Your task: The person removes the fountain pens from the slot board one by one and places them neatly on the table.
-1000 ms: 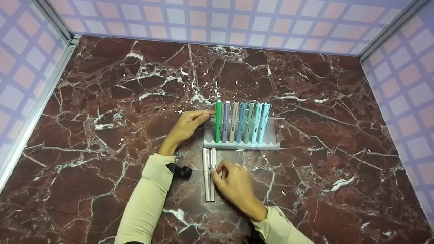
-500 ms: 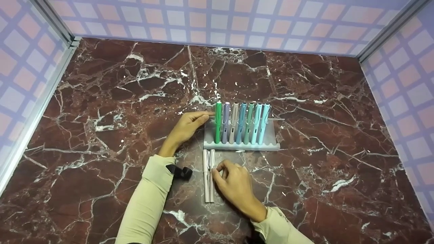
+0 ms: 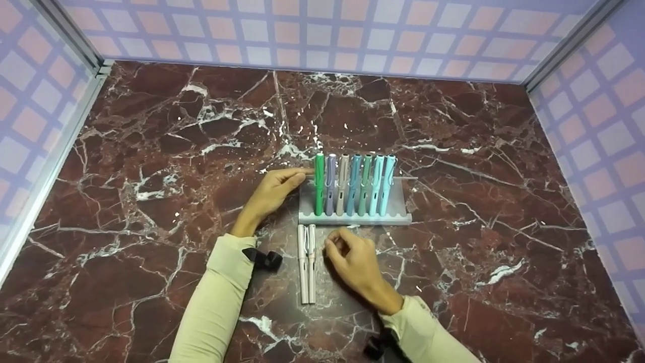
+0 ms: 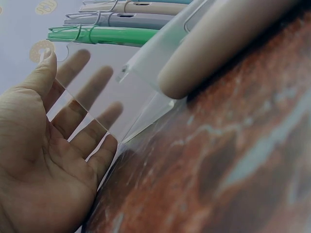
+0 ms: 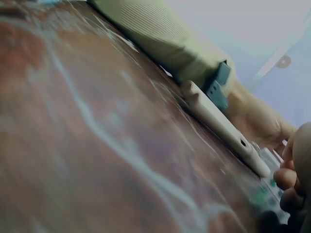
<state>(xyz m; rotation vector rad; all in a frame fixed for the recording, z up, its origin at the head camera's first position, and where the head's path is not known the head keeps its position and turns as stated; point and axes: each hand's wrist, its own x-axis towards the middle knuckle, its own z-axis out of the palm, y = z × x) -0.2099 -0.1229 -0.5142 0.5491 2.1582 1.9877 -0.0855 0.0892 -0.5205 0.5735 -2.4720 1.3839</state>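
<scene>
My left hand [image 3: 274, 194] holds the left edge of a clear pen stand [image 3: 355, 219]; in the left wrist view its fingers [image 4: 92, 92] show through the panel, with the thumb at the edge. Several capped pens lean in a row on the stand, from a green pen [image 3: 319, 186] at the left to a light blue pen [image 3: 387, 186] at the right. Two pale pinkish-silver pens, a left one [image 3: 302, 267] and a right one [image 3: 311, 269], lie side by side before the stand. My right hand [image 3: 355, 259], fingers loosely curled, is just right of them, holding nothing.
The dark red marbled table [image 3: 478, 212] carries the stand and pens. Checkered walls, such as the back wall [image 3: 322, 35], enclose it on the sides and back. Black wrist devices, like the left one [image 3: 267, 259], stick out from both sleeves.
My right hand has moved off the right loose pen, slightly to the right, leaving a gap. Both loose pens now lie nearly parallel. My left hand stays at the stand; the head view shifts slightly.
</scene>
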